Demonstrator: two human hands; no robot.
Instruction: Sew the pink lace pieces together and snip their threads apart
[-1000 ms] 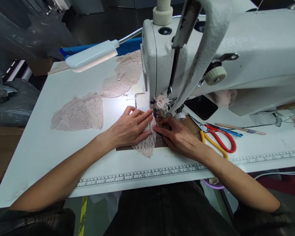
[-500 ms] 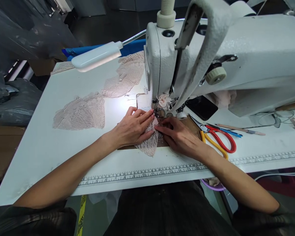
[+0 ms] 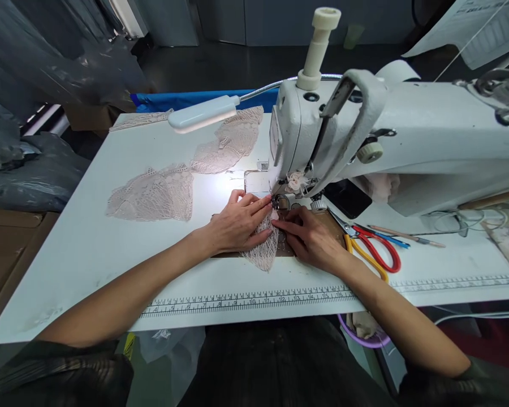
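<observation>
A pale pink lace piece (image 3: 264, 252) lies at the needle area of the white sewing machine (image 3: 297, 135), its pointed end hanging toward me. My left hand (image 3: 241, 221) rests flat on the lace from the left, fingers stretched out, fingertips close to the presser foot (image 3: 275, 202). From the right, my right hand (image 3: 307, 234) pinches the lace's edge between thumb and index finger, just in front of the foot. The needle tip is too small to make out. Two more lace pieces, one on the left (image 3: 152, 195) and one farther back (image 3: 229, 144), lie on the table.
Scissors with red and yellow handles (image 3: 369, 249), a pencil (image 3: 407, 236) and a black phone (image 3: 348, 198) lie right of my right hand. A lamp (image 3: 203, 115) hangs over the table (image 3: 85, 254). A ruler strip (image 3: 246, 302) runs along the front edge. Below sits a purple basket (image 3: 365, 339).
The camera's view has shifted, showing more of the machine's top and the floor behind. Both hands keep nearly the same place on the lace.
</observation>
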